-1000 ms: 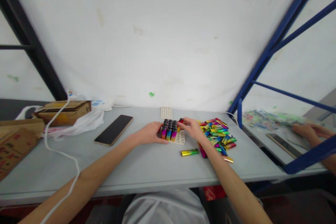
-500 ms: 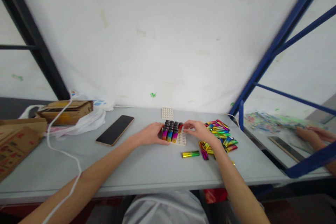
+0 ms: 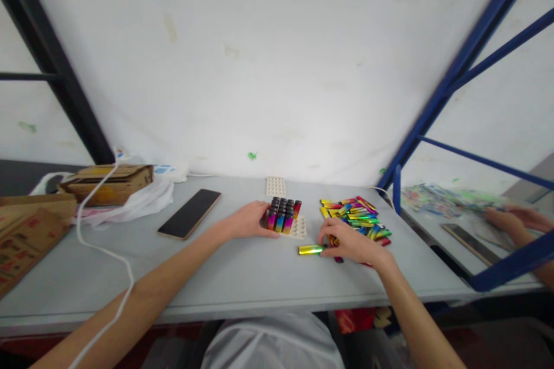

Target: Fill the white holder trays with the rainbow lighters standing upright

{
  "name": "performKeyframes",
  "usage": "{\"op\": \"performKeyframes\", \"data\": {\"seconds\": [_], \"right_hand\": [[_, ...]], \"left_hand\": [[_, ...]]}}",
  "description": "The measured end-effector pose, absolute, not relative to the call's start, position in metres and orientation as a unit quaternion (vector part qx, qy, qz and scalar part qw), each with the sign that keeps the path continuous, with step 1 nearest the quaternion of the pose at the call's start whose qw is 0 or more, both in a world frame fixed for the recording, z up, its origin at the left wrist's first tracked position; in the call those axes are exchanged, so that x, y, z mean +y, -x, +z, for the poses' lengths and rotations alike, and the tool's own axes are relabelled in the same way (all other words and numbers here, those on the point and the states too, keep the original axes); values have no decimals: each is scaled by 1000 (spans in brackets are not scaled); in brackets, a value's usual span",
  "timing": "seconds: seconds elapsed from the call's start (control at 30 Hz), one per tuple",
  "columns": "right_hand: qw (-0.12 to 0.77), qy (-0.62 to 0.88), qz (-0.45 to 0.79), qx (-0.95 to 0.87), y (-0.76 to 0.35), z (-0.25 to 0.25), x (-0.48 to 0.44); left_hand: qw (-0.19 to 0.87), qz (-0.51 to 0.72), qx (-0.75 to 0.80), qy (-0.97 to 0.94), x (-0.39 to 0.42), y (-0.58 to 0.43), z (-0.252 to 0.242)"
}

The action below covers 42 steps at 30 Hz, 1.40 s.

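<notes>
Shiny multicoloured lighters with black tops stand upright in rows in a white tray with round holes. My left hand is closed around the tray's left side, thumb at the front and fingers behind. My right hand is to the right of the tray, its fingers pinching the right end of a yellow-green lighter lying at the table's middle. Behind and beside this hand, a loose pile of shiny lighters lies on the table, partly hidden by the hand.
A second white holed tray lies near the wall. To the left are a phone, cardboard boxes, a plastic bag and a hanging white cable. Beyond a blue frame, another person's hands are at a neighbouring table.
My right hand has moved from the tray's right side down and right to the loose yellow-green lighter, which has shifted slightly. My left hand stays at the tray.
</notes>
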State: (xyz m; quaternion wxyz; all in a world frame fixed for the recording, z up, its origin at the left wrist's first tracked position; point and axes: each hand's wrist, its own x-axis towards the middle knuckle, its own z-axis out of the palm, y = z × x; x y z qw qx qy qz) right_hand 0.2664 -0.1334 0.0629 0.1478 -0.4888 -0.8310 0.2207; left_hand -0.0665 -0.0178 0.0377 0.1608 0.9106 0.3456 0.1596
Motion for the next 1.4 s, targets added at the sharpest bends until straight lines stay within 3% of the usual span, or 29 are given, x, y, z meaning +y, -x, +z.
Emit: {"op": "performKeyframes", "data": {"seconds": [0.4,0.53,0.8,0.97,1.4], "right_hand": [[474,434,470,-605,-242,65,-96],[543,410,511,-526,-223,74,-79],[562,417,491,-519,-203,59,-51],[513,459,495,-530,-199,47,-57],[496,517,306,-626,-206,25,-48]], "left_hand": [[167,155,351,-908,-20,66,41],[171,160,344,-909,-19,66,39],[169,158,339,-912,-19,65,40],[174,163,345,-908,-18,66,39],[175,164,347,-907,-20,66,42]]}}
